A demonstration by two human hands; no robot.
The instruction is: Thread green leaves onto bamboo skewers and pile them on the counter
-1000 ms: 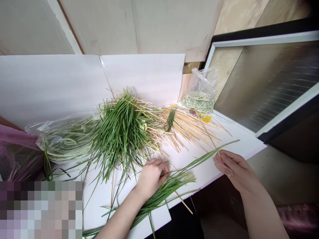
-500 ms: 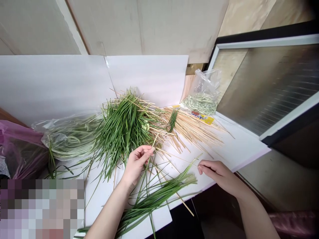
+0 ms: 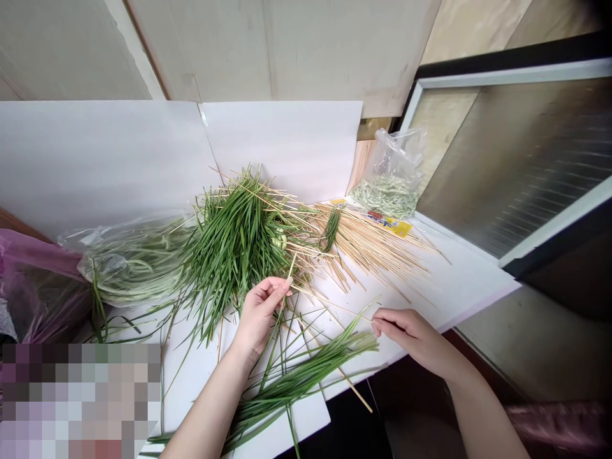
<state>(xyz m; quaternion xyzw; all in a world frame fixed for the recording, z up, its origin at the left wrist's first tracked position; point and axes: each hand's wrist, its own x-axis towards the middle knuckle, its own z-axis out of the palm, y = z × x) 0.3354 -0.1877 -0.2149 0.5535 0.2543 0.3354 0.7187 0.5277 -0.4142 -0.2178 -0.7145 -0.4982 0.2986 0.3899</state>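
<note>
A bamboo skewer was pinched narrowly in the fingers of the left hand, just beside a heap of green leaves. The right hand was seen with fingers close together, near a loose leaf bunch — any hold could not be told.

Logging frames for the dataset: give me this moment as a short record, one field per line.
left hand: fingers slightly curled, tips beside an upright wooden skewer
right hand: fingertips drawn together over the white board; anything held is too thin to tell
things: loose green blades lie below both hands
rest: heap of green blades; spread wooden skewers; clear plastic bag of greens; second clear bag; pink bag
</note>
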